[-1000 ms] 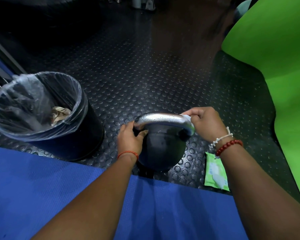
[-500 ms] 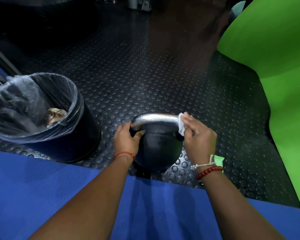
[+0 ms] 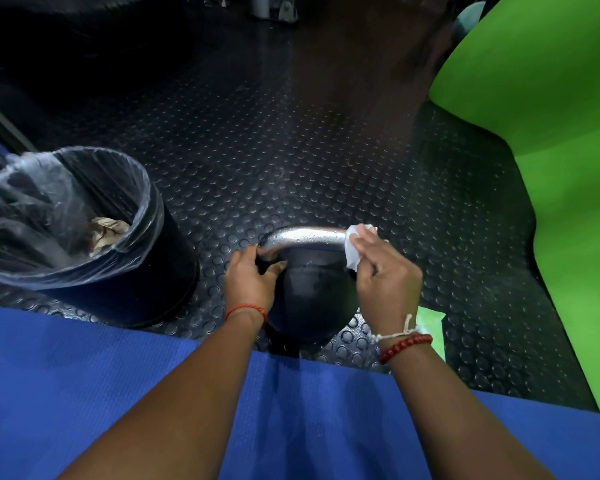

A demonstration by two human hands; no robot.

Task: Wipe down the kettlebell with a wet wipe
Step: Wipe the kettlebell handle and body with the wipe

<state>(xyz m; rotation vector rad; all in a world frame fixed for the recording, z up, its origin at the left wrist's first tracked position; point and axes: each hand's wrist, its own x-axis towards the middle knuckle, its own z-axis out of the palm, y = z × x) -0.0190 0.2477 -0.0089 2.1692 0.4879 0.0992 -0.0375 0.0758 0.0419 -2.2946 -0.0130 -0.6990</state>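
My left hand (image 3: pixel 248 284) gripped the left bend of the handle (image 3: pixel 305 235) to steady the kettlebell (image 3: pixel 312 299), which stood on the studded floor (image 3: pixel 257 150) just past the far edge of the blue mat (image 3: pixel 84 375). My right hand (image 3: pixel 385 282) pinched the wipe (image 3: pixel 352 251) round the handle's right end (the bin (image 3: pixel 84 220) stood ready at the left). The handle shone silver, seemingly damp; the ball was dull black.

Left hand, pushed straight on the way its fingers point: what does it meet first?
The kettlebell: the left hand grips the left bend of its steel handle, so it would likely push straight into that.
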